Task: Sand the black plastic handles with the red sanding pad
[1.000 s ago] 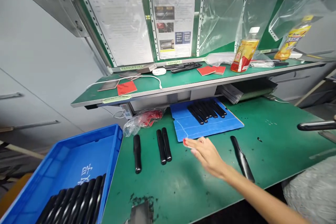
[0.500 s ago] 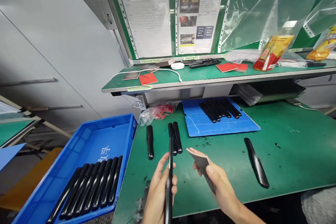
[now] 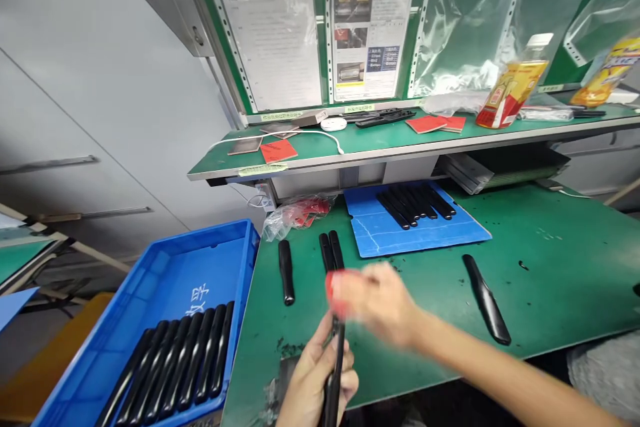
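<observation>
My left hand [image 3: 320, 373] is closed around a glossy black handle-shaped part [image 3: 334, 380], which points up and away over the near table edge. Blurred by motion, my right hand [image 3: 385, 303] pinches a thin red-backed sanding pad [image 3: 339, 290] against the upper end of that part. Behind the pad lie two black parts [image 3: 330, 250] side by side, partly covered. Another black part [image 3: 286, 273] rests to their left, and one more [image 3: 486, 300] lies on the right of the green table.
A blue bin [image 3: 170, 247] at left holds a row of black parts. Several more lie on a blue sheet [image 3: 425, 240] at the back. Beside it is a plastic bag [image 3: 295, 217] with red pieces. Above, a shelf [image 3: 380, 143] carries red pads, a cable and bottles. Dark crumbs dot the table.
My right hand has moved left and brought the sanding pad onto the top of the black part, its red side now showing. The part in my left hand has shifted slightly right and lower.
</observation>
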Demonstrator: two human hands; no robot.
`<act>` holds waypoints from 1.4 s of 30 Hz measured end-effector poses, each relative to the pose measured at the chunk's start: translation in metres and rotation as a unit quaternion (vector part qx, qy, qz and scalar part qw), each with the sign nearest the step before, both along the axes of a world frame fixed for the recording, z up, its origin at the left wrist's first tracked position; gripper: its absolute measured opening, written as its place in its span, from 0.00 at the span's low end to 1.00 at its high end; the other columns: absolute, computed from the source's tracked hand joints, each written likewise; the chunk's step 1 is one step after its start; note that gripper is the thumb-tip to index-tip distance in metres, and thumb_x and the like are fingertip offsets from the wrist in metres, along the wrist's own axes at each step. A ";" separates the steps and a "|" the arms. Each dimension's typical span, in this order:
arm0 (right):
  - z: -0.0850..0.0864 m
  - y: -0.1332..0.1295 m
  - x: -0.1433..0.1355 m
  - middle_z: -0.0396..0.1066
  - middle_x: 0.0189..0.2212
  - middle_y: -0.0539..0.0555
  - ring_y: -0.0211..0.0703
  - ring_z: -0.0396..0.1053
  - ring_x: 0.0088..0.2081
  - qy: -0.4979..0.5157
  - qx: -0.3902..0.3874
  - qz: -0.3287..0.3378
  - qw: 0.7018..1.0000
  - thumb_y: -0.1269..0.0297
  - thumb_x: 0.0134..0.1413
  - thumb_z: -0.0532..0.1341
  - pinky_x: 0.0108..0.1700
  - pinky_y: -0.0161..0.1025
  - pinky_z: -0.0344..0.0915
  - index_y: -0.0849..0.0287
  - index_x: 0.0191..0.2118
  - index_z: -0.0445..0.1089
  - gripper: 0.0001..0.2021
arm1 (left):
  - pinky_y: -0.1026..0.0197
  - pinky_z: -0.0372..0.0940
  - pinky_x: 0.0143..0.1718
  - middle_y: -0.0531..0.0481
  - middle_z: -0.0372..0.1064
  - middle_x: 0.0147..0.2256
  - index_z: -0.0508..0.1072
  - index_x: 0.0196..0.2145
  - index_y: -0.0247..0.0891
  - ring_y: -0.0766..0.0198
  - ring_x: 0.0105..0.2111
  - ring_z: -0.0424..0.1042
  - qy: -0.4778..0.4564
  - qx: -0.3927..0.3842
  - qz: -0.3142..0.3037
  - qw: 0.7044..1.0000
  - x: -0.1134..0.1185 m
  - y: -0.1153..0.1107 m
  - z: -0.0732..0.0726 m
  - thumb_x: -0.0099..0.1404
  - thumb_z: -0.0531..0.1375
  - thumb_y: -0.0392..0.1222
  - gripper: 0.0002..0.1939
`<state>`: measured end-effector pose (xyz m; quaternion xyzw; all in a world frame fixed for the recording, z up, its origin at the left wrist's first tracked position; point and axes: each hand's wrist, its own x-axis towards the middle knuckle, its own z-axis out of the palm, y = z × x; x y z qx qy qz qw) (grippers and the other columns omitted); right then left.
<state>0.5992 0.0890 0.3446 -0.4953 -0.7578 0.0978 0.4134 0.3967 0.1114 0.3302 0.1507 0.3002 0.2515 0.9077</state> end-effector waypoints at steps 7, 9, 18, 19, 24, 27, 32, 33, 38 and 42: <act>-0.010 0.001 0.019 0.72 0.59 0.53 0.53 0.68 0.55 0.165 -0.136 -0.156 0.964 0.48 0.68 0.56 0.59 0.54 0.58 0.45 0.57 0.74 0.18 | 0.71 0.62 0.19 0.53 0.66 0.27 0.76 0.55 0.46 0.72 0.21 0.64 -0.139 0.045 0.019 0.989 -0.031 0.004 0.026 0.62 0.70 0.47 0.24; -0.010 -0.013 0.004 0.74 0.55 0.57 0.52 0.69 0.53 0.247 -0.162 -0.174 0.939 0.47 0.70 0.50 0.55 0.52 0.63 0.48 0.60 0.71 0.22 | 0.70 0.63 0.18 0.55 0.64 0.28 0.70 0.61 0.41 0.72 0.20 0.63 -0.168 0.036 0.014 0.985 -0.033 0.014 0.028 0.62 0.68 0.53 0.32; -0.023 -0.050 -0.076 0.72 0.42 0.59 0.44 0.60 0.31 0.667 -0.166 -0.061 0.724 0.40 0.65 0.49 0.36 0.43 0.63 0.52 0.57 0.72 0.28 | 0.69 0.61 0.20 0.53 0.61 0.30 0.69 0.53 0.37 0.71 0.21 0.63 -0.138 -0.032 0.251 0.958 -0.007 0.066 0.054 0.65 0.54 0.39 0.19; -0.027 -0.051 -0.085 0.71 0.44 0.58 0.45 0.61 0.34 0.643 -0.137 -0.086 0.749 0.39 0.64 0.50 0.39 0.44 0.64 0.49 0.60 0.69 0.28 | 0.69 0.60 0.19 0.55 0.60 0.27 0.70 0.50 0.36 0.71 0.20 0.61 -0.138 -0.033 0.255 0.956 -0.005 0.067 0.057 0.65 0.53 0.38 0.16; -0.043 -0.049 -0.110 0.59 0.59 0.57 0.55 0.60 0.51 0.449 -0.050 -0.200 0.869 0.37 0.65 0.48 0.52 0.51 0.63 0.39 0.71 0.50 0.32 | 0.72 0.52 0.14 0.62 0.51 0.17 0.54 0.25 0.40 0.76 0.13 0.53 -0.160 -0.025 0.329 0.930 0.006 0.066 0.061 0.63 0.52 0.33 0.11; -0.053 -0.046 -0.118 0.57 0.56 0.59 0.57 0.59 0.51 0.302 0.068 -0.267 0.913 0.45 0.69 0.47 0.51 0.55 0.63 0.37 0.71 0.50 0.27 | 0.72 0.52 0.14 0.62 0.51 0.16 0.49 0.25 0.42 0.76 0.12 0.53 -0.147 -0.038 0.343 0.927 0.009 0.070 0.059 0.62 0.50 0.33 0.12; -0.067 -0.049 -0.129 0.59 0.45 0.60 0.57 0.63 0.45 0.234 0.160 -0.336 0.898 0.49 0.69 0.47 0.44 0.56 0.63 0.39 0.65 0.63 0.24 | 0.71 0.52 0.13 0.62 0.50 0.15 0.46 0.25 0.43 0.75 0.10 0.54 -0.128 -0.046 0.326 0.936 0.011 0.072 0.059 0.60 0.49 0.33 0.12; -0.067 -0.047 -0.126 0.61 0.40 0.58 0.54 0.64 0.41 0.222 0.155 -0.334 0.903 0.46 0.67 0.49 0.43 0.55 0.63 0.40 0.61 0.70 0.23 | 0.72 0.52 0.13 0.62 0.50 0.15 0.45 0.24 0.43 0.75 0.10 0.54 -0.129 -0.035 0.316 0.939 0.011 0.071 0.058 0.59 0.49 0.33 0.13; -0.051 -0.015 -0.088 0.63 0.30 0.54 0.47 0.64 0.35 0.188 0.057 -0.371 0.907 0.42 0.65 0.53 0.45 0.52 0.64 0.47 0.47 0.80 0.23 | 0.71 0.52 0.12 0.62 0.47 0.14 0.43 0.24 0.44 0.75 0.10 0.52 -0.159 -0.037 0.303 0.939 0.002 0.066 0.060 0.58 0.49 0.30 0.16; -0.046 -0.007 -0.080 0.68 0.47 0.60 0.53 0.65 0.52 0.233 0.019 -0.372 0.898 0.48 0.71 0.45 0.53 0.56 0.67 0.53 0.63 0.68 0.26 | 0.71 0.52 0.12 0.62 0.46 0.15 0.43 0.24 0.44 0.74 0.10 0.52 -0.171 -0.063 0.295 0.938 -0.001 0.064 0.064 0.59 0.49 0.30 0.16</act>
